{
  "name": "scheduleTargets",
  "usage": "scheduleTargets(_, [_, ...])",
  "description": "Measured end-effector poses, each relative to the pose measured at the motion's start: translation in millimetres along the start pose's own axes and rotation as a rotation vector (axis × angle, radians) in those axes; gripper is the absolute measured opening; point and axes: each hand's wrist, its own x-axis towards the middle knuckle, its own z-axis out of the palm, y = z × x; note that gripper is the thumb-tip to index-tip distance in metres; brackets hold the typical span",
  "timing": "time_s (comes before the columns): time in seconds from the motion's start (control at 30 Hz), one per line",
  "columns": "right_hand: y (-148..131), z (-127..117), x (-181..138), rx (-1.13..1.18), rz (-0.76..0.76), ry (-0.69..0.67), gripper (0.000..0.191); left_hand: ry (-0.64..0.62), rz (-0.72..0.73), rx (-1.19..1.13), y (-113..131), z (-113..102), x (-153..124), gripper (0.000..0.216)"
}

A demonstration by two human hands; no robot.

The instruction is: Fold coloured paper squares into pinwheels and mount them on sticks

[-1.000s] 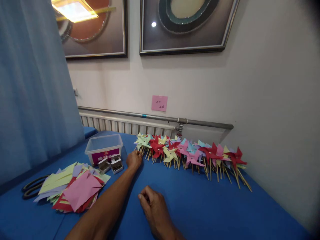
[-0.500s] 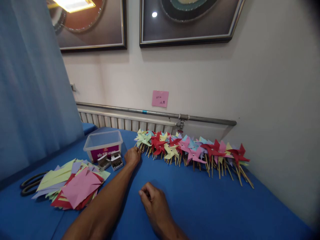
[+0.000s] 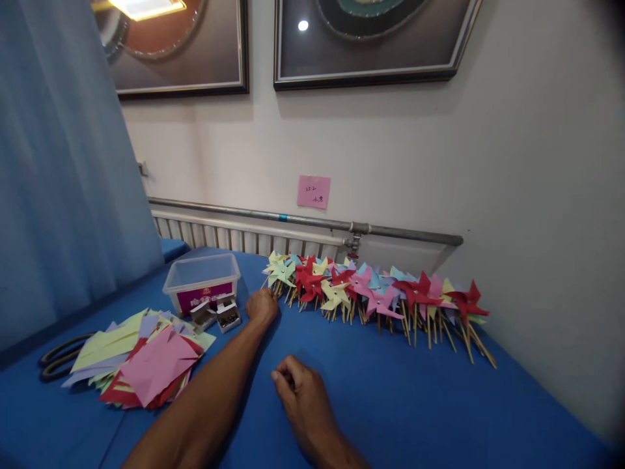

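Observation:
My left hand [image 3: 262, 306] reaches out to the left end of a long row of paper pinwheels [image 3: 336, 295] on thin wooden sticks. Its fingers are closed at the stick of a pale pinwheel [image 3: 274, 262]; the fingertips are partly hidden behind the hand. Nearer to me, my right hand [image 3: 301, 398] rests on the blue table cover [image 3: 390, 404], fingers curled in, with nothing seen in them. The pinwheels are red, pink, yellow, blue and pale green, heads up against the wall side, sticks pointing toward me.
Left of my arm lies a pile of coloured cut paper [image 3: 159, 365] partly over black-handled scissors [image 3: 61, 358]. Behind it stand a clear plastic tub [image 3: 201, 280] and small open boxes, one with metal pins [image 3: 228, 316]. A radiator [image 3: 229, 238] and pipe [image 3: 312, 220] run along the wall.
My left hand has shifted slightly to the right and toward me at the row's left end. My right hand stays in place, and the other things look the same.

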Motion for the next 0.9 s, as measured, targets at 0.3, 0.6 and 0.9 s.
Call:
scheduleTargets(0.3, [0,-1,1,0.006,-0.003,0.0,0.022,-0.007,-0.014,-0.006,3,-7,-6,0.026])
scheduleTargets(0.6, [7,-7,8,0.079,-0.026,0.202,0.036,0.012,0.229,-0.031,23,-38,-67,0.021])
scheduleTargets(0.9, [10,-10,9,0.115,-0.01,0.228,0.042,0.138,0.645,0.172,-72,-64,-170,0.027])
